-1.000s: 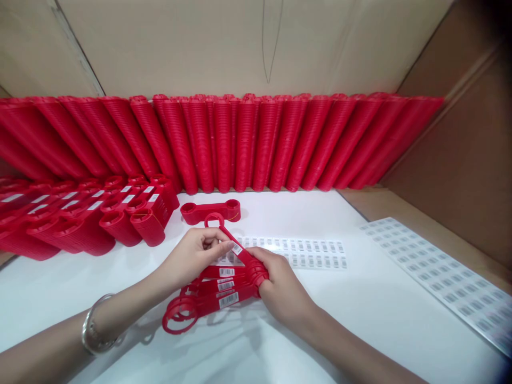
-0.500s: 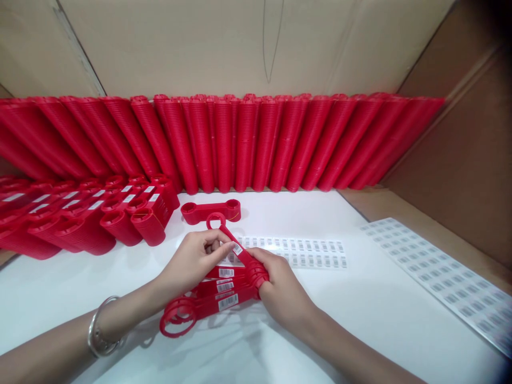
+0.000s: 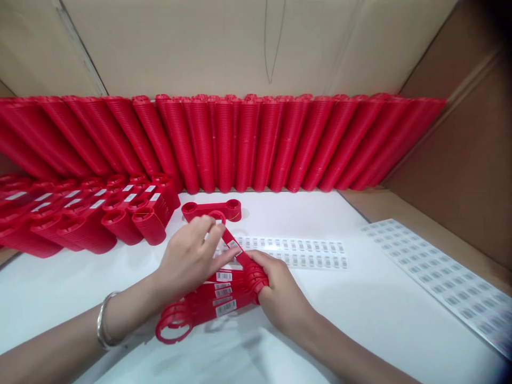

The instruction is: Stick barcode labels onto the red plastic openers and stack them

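My right hand (image 3: 282, 290) is wrapped round the ringed ends of several flat red plastic pieces (image 3: 206, 304) with a ring at each end. They fan out to the left above the white table, and white barcode stickers (image 3: 226, 308) show on their middles. The uppermost piece (image 3: 229, 237) points away from me, with a barcode sticker on its bar. Against that sticker lies the thumb of my left hand (image 3: 192, 256); its fingers are apart and bent near the piece's far ring. A silver bangle (image 3: 103, 322) circles my left wrist.
Sheets of barcode stickers lie behind my hands (image 3: 296, 252) and at the right (image 3: 440, 282). A small red stack (image 3: 210, 212) with a band lies beyond. Labelled red stacks (image 3: 92, 213) fill the left. Tall red stacks (image 3: 244, 144) line the cardboard wall (image 3: 200, 48).
My left hand's fingers have come apart from their curled position and lifted, while the thumb stays at the sticker. The fanned pieces have shifted slightly; my right hand keeps its hold.
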